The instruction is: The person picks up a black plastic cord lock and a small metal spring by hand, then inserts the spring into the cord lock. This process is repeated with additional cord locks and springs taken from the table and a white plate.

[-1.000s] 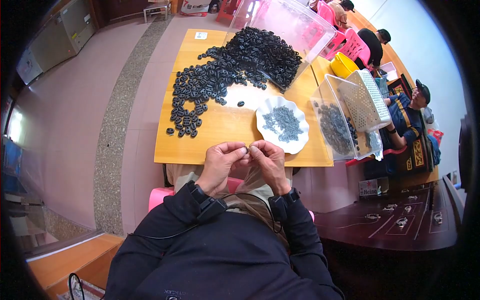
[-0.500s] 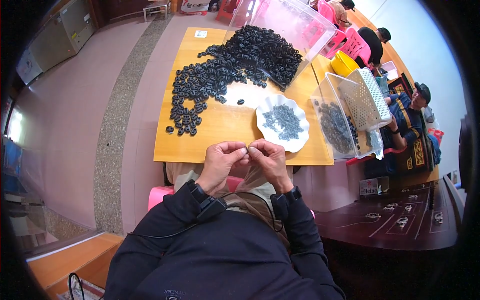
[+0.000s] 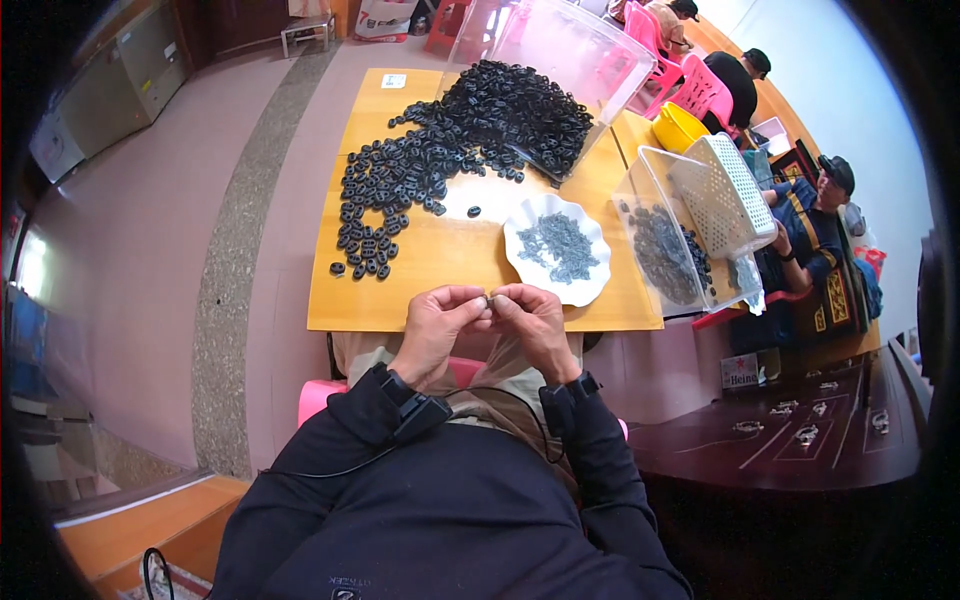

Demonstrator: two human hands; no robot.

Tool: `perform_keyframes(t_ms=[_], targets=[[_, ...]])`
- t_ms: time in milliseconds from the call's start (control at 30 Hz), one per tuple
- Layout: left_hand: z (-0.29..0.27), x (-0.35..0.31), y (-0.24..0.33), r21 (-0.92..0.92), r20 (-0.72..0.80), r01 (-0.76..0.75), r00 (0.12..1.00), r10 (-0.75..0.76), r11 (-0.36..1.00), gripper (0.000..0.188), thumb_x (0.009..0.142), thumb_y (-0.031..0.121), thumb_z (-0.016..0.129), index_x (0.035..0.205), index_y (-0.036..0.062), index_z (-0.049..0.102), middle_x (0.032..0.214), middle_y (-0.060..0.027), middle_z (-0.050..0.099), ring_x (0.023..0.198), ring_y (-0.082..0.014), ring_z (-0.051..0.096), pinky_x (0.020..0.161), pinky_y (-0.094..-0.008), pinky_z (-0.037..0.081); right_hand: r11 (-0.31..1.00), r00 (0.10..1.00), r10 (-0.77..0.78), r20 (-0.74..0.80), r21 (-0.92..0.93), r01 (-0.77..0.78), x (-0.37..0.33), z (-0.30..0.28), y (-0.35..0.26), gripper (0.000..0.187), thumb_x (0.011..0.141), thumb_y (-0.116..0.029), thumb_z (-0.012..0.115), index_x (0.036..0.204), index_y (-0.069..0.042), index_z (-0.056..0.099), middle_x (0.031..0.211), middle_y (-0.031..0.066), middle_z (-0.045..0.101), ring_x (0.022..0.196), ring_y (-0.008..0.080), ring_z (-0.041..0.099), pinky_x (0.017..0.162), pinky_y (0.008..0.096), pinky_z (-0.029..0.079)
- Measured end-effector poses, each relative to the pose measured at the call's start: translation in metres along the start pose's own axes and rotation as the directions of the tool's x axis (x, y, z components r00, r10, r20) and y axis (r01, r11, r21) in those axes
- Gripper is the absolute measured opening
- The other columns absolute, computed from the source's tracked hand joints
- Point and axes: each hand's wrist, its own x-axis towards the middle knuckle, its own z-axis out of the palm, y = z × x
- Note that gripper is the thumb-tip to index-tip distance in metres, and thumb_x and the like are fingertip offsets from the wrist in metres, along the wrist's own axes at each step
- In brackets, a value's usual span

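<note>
Here at the middle of the near edge, left hand [image 3: 428, 328] and right hand [image 3: 538, 326] meet, fingers pinching a small dark piece [image 3: 489, 301]! A scalloped white plate [image 3: 584, 291] of grey bits [image 3: 556, 246] sits toward the surface's [image 3: 430, 285] near right corner. Black oval pieces [image 3: 400, 172] sprawl along the left edge, heaped toward the far edge by a clear bin [image 3: 590, 55]; one loner [image 3: 474, 211] lies just beside the plate.

Black on the oval pieces [image 3: 400, 165] beyond the left hand [image 3: 432, 330], white on the plate [image 3: 575, 293] beyond the right hand [image 3: 540, 325], yellow-brown on the counter [image 3: 430, 270].
</note>
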Motion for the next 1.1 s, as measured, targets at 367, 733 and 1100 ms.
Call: perform_keyframes(t_ms=[367, 733, 1100], targets=[[0.0, 0.001, 0.003, -0.034, -0.001, 0.035, 0.999, -0.035, 0.999, 0.015, 0.088, 0.001, 0.061, 0.101, -0.0052, 0.061, 0.088, -0.0104, 0.066, 0.075, -0.0142, 0.064, 0.071, -0.0238, 0.055, 1.0, 0.999, -0.01, 0.034, -0.014, 0.011, 0.003, -0.006, 0.002, 0.015, 0.093, -0.009, 0.058, 0.099, 0.004, 0.062, 0.087, 0.0074, 0.066, 0.075, 0.0126, 0.065, 0.067, 0.0258, 0.057], [-0.003, 0.002, 0.007, -0.127, -0.135, -0.037, 0.991, 0.02, 0.991, 0.016, 0.089, 0.001, 0.06, 0.104, -0.0038, 0.059, 0.092, -0.0087, 0.064, 0.08, -0.0147, 0.064, 0.073, -0.026, 0.056, 0.998, 0.997, -0.013, -0.071, -0.07, 0.008, 0.012, 0.009, 0.001, 0.016, 0.093, -0.011, 0.06, 0.102, 0.001, 0.062, 0.081, 0.0047, 0.065, 0.068, 0.0099, 0.063, 0.062, 0.0231, 0.054], [-0.011, 0.008, 0.011, -0.175, -0.379, -0.273, 0.905, 0.191, 0.946, 0.016, 0.089, 0.002, 0.061, 0.104, -0.0017, 0.057, 0.092, -0.0068, 0.063, 0.079, -0.0141, 0.063, 0.073, -0.0249, 0.055, 0.364, 0.819, -0.561, 0.123, -0.852, 0.377, 0.106, 0.035, -0.002, 0.011, 0.081, -0.003, 0.059, 0.089, 0.004, 0.063, 0.088, 0.0217, 0.062, 0.081, 0.0376, 0.062, 0.07, 0.0424, 0.051]])
